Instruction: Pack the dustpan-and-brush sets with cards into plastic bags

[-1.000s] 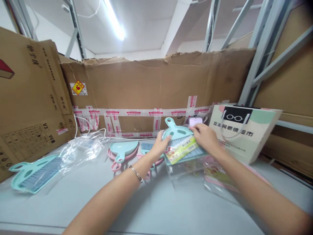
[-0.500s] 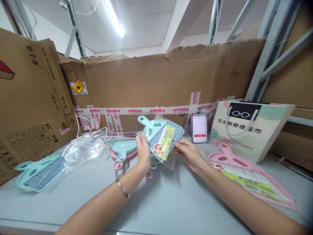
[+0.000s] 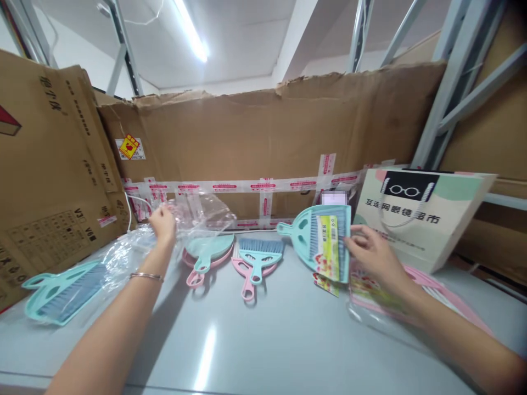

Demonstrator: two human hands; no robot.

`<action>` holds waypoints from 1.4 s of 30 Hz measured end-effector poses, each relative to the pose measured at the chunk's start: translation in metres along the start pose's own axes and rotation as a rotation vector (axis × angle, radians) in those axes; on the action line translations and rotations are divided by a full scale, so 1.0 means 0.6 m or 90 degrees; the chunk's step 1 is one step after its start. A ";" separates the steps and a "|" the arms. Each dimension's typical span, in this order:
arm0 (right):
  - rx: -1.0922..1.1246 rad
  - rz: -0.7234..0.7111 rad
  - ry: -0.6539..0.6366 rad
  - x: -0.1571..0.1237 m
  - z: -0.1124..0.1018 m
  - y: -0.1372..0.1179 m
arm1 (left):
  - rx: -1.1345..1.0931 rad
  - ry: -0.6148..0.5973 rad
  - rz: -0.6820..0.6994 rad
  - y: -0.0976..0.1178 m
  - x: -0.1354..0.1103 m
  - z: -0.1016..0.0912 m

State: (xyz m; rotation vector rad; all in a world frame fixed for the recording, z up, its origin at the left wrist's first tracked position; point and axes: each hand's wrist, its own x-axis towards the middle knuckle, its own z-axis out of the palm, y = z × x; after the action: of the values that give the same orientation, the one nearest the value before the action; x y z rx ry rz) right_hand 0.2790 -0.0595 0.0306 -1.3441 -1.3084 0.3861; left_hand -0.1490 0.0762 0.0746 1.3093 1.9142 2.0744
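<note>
My right hand grips the right edge of a teal dustpan set with a brush and a yellow-green paper label inside it, held upright just above the table. My left hand is far to the left, pinching a clear plastic bag and lifting it over the table. Between my hands lie a teal dustpan on a pink one and a teal brush on a pink one.
A bagged teal dustpan set lies at the left on the grey table. More clear bags are heaped behind it. A bagged pink set lies under my right forearm. A paper shopping bag and cardboard walls stand behind.
The teal set has come out of its clear bag. My left hand carried the empty bag away to the left, and my right hand took the set and shifted it right.
</note>
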 end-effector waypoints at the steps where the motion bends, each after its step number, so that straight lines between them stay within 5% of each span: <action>1: -0.091 -0.032 0.028 0.004 -0.015 0.002 | 0.068 0.019 -0.001 -0.014 0.015 -0.021; 5: -0.264 -0.121 0.108 0.021 -0.049 0.001 | 0.232 -0.045 0.026 -0.036 0.017 -0.071; 9: 0.003 -0.010 0.210 0.050 -0.043 -0.022 | 0.170 -0.080 0.255 0.015 -0.053 -0.051; 11: 0.202 0.102 0.197 0.065 -0.026 -0.040 | 0.039 -0.287 0.236 0.058 -0.100 -0.025; 14: 0.382 0.217 0.061 0.078 0.016 -0.063 | -0.227 -0.667 0.053 0.120 -0.163 0.014; 17: 0.404 0.249 -0.117 0.079 0.067 -0.071 | -0.468 -0.789 -0.033 0.158 -0.196 0.036; 20: 0.304 0.183 -0.192 0.072 0.107 -0.074 | -0.577 -0.756 -0.052 0.167 -0.203 0.037; 24: 0.038 -0.221 -0.044 0.049 0.138 -0.106 | -0.545 -0.723 -0.042 0.162 -0.209 0.019; 27: -0.166 -0.428 -0.153 0.031 0.155 -0.143 | -0.504 -0.708 0.041 0.164 -0.212 -0.002; 29: -0.223 -0.463 -0.198 0.033 0.162 -0.154 | -0.457 -0.648 0.126 0.163 -0.200 -0.018; 33: -0.240 -0.489 -0.198 0.065 0.162 -0.123 | -0.303 -0.313 0.290 0.137 -0.147 -0.053; 35: -0.301 -0.523 -0.259 0.075 0.167 -0.090 | -0.180 -0.233 0.349 0.113 -0.127 -0.065; 42: -0.433 -0.521 -0.496 0.041 0.220 -0.025 | 0.181 -0.427 0.446 0.029 -0.125 -0.065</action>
State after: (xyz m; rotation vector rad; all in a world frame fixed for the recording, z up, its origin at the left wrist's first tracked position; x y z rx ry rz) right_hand 0.1700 0.0196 0.0172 -1.0532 -2.6679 -0.1658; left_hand -0.1144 -0.0001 0.0527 2.6016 1.5885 1.2159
